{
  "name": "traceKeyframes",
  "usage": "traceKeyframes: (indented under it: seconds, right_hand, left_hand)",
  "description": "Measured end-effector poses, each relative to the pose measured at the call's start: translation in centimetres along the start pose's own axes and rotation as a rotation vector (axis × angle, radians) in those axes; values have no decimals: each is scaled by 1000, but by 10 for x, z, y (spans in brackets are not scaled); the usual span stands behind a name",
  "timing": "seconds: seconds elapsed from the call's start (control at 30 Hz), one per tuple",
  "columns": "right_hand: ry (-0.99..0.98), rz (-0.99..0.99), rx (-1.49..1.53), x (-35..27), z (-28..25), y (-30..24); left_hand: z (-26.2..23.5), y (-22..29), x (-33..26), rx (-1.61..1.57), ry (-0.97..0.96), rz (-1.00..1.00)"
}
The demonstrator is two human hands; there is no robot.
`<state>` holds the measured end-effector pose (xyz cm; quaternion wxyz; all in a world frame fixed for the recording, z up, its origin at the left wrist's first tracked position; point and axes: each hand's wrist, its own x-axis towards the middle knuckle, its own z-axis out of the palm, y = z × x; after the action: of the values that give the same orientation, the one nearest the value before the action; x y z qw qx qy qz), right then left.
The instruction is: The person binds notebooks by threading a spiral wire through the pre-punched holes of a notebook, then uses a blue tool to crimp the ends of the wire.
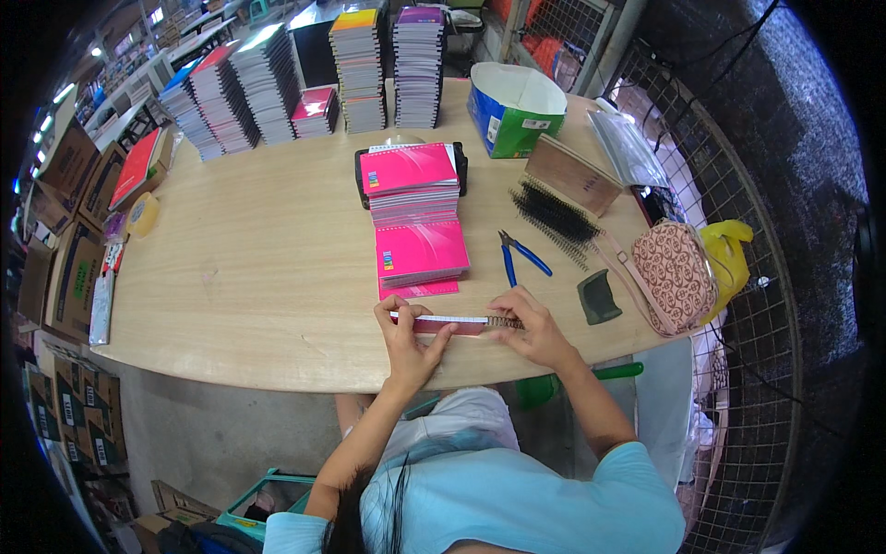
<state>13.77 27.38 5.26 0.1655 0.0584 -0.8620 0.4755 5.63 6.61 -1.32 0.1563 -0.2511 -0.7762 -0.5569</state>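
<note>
Near the table's front edge, a pink notebook [452, 326] is held on edge, its white page edges facing up. My left hand [412, 346] grips its left part, thumb on the near side and fingers behind. My right hand [533, 330] pinches a dark spiral coil [503, 322] at the notebook's right end. How far the coil runs into the holes is too small to tell. Just beyond my hands lies a stack of pink notebooks [423, 249], with another pink pile [411, 169] behind it. Blue-handled cutters [523, 258] lie spread to the right.
Loose black coils [554, 214] lie beside a brown box [574, 175]. A dark green curved piece [600, 297] and a patterned bag [674, 275] sit at the right. Tall notebook stacks [360, 74] and a blue-green carton [517, 111] line the back. Tape [143, 215] lies far left.
</note>
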Motion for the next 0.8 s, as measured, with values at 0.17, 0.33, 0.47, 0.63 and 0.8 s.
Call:
traceKeyframes:
  seconds: [0.17, 0.33, 0.47, 0.63, 0.8]
  right_hand:
    - [-81, -5, -177, 0, 1, -4]
    - [-193, 5, -291, 1, 4, -7]
    - [-62, -47, -368, 1, 7, -2]
    - [-19, 67, -303, 0, 18, -10]
    - [203, 186, -560, -4, -27, 6]
  left_hand:
    - [0, 1, 0, -3, -8, -3]
    - [-1, -1, -2, -15, 7, 5]
    - [2, 3, 0, -43, -9, 2]
    - [-1, -1, -1, -9, -14, 20]
    - [-7, 2, 0, -38, -69, -24]
